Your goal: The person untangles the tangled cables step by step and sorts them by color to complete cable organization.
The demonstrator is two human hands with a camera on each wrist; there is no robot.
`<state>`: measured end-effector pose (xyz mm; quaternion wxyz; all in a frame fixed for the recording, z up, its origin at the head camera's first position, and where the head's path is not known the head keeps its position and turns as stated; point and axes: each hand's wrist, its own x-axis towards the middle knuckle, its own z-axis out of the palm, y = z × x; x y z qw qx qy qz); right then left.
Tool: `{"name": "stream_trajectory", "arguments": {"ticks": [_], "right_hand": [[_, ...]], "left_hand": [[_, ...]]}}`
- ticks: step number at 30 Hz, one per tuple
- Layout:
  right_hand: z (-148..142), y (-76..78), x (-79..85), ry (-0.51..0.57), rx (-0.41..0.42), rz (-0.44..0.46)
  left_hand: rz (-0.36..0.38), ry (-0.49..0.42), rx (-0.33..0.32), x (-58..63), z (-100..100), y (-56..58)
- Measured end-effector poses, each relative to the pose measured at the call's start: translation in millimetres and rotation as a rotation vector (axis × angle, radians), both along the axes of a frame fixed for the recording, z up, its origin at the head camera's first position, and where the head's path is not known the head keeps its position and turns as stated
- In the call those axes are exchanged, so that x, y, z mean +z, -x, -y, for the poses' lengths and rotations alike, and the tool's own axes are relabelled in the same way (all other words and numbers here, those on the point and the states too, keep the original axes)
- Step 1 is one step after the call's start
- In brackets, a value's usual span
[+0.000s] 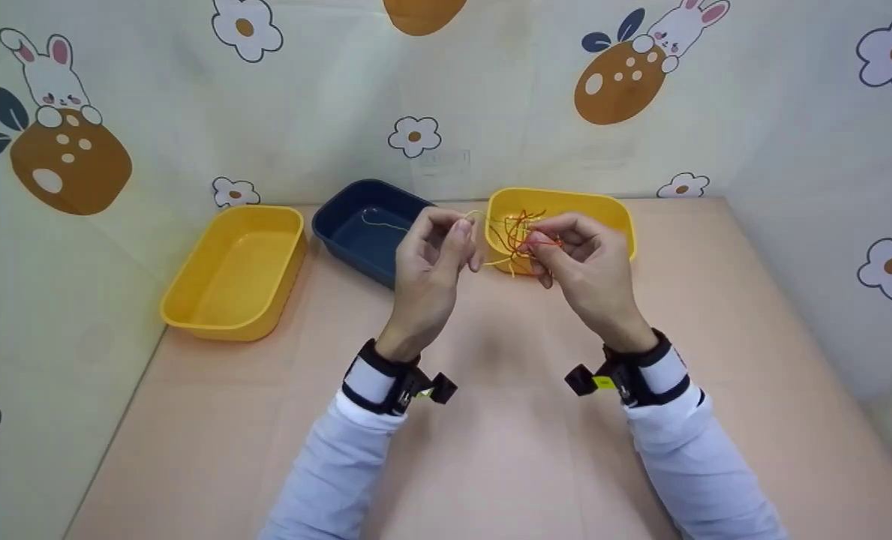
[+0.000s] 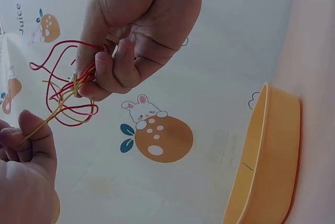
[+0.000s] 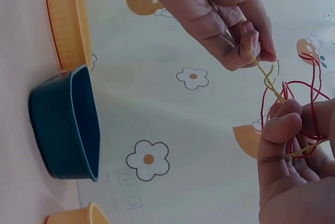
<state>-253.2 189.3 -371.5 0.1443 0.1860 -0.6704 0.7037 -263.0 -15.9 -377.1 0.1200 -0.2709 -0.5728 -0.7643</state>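
Observation:
A loose tangle of red and yellow strings [image 1: 519, 234] hangs between my two hands, raised over the table. My right hand [image 1: 590, 266] grips the bundle between thumb and fingers, red loops sticking out around the fingertips. Between its thumb and forefinger, my left hand [image 1: 430, 251] pinches a yellow string [image 2: 35, 131], which runs taut into the bundle in the left wrist view. In the right wrist view a thin loose yellow end [image 3: 278, 69] shows near the left fingertips. Part of the tangle is hidden behind the right fingers.
Behind the right hand stands a yellow bin [image 1: 622, 217]. A dark blue bin [image 1: 348, 251] behind the left hand has a thin yellow thread [image 1: 374, 223] inside. Another yellow bin [image 1: 288, 300] sits at the left edge of the table [image 1: 506, 442]. A patterned cloth [image 1: 325, 105] hangs behind.

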Motion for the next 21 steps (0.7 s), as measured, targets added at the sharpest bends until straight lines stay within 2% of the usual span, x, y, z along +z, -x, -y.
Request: {"name": "stream_trajectory", "arguments": {"ticks": [5, 9, 11, 14, 19, 21], "right_hand": [[0, 0.3, -0.2, -0.006, -0.014, -0.008], [0, 0.4, -0.6, -0.022, -0.021, -0.034], [-1, 0.6, -0.8, -0.026, -0.02, -0.045], [-2, 1.2, -1.2, -0.025, -0.022, -0.052], [-8, 3.5, -0.5, 0.008, -0.045, -0.049], [-10, 4.5, -0.1, 0.017, -0.05, -0.048]], "left_hand": [[0.026, 0.051, 0.005, 0.4, 0, -0.4], [0.071, 0.112, -0.016, 1.6, 2, -1.7], [0.096, 0.115, -0.028, 2.7, 3, -2.4], [0.139, 0.039, -0.059, 5.1, 4, -3.3], [0.225, -0.196, -0.133, 9.6, 7, -3.1], [0.24, -0.232, -0.137, 9.9, 8, -2.5]]}}
